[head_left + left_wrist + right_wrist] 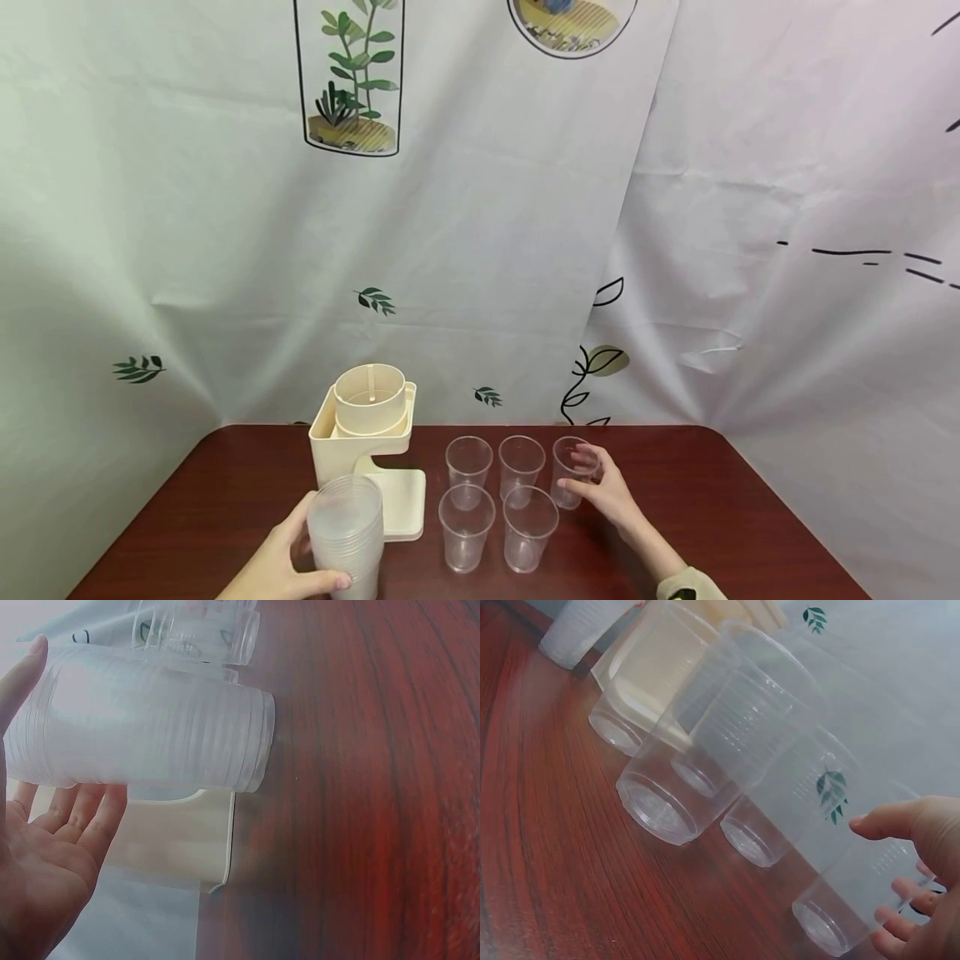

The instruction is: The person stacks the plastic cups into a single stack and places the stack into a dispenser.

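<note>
My left hand (283, 557) grips a tall stack of nested clear plastic cups (347, 529) at the front left, thumb on the near side. In the left wrist view the stack (150, 724) lies between the thumb and the fingers. My right hand (613, 496) is around a single clear plastic cup (567, 501) at the back right of a group. That cup (826, 926) stands upright on the table in the right wrist view, with the thumb on one side and curled fingers on the other; how firmly they press cannot be told.
Several clear cups stand in two rows; the front ones are a left cup (465, 542) and a right cup (528, 542). A cream dispenser-like stand (360, 446) with a round top and flat base is behind the stack. A patterned white cloth (480, 250) hangs behind the dark red table (750, 533).
</note>
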The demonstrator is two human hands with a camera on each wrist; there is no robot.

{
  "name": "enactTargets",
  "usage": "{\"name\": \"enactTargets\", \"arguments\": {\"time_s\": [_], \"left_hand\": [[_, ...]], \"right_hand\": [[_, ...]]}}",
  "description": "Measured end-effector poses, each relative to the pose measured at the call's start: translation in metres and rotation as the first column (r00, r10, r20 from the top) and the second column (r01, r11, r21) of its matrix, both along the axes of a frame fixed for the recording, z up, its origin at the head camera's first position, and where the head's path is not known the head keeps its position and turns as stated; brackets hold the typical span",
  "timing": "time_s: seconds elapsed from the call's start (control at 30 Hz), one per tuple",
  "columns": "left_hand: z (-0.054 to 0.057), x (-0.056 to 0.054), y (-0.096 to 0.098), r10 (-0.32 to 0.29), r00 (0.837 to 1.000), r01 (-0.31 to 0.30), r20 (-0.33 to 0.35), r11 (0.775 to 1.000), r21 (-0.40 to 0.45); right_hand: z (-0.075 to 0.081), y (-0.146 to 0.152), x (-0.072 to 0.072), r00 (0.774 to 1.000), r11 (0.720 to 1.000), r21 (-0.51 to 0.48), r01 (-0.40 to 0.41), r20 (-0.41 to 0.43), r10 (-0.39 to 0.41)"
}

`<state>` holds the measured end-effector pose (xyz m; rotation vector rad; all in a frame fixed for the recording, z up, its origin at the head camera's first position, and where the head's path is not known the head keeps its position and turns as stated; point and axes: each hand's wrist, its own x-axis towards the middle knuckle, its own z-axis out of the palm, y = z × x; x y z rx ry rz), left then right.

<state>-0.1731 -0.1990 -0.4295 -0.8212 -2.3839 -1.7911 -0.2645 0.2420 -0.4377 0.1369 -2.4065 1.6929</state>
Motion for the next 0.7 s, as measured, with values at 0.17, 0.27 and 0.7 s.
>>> {"name": "enactTargets", "arguments": {"time_s": [0.17,0.27,0.7], "left_hand": [[0.003,0.002,0.002,0.02,1.0,-0.02,0.003,1.0,0.001],[0.006,0.004,0.002,0.03,0.998,-0.03,0.048,1.0,-0.008],[0.005,0.003,0.003,0.042,0.999,-0.042,0.032,0.999,-0.012]], "right_hand": [[0.004,0.002,0.006,1.0,1.0,-0.01,0.011,0.016,-0.01],[0.008,0.003,0.009,0.999,0.999,-0.027,0.017,0.027,-0.017],[0.03,0.002,0.024,0.997,0.998,-0.021,0.065,-0.039,-0.065]]}}
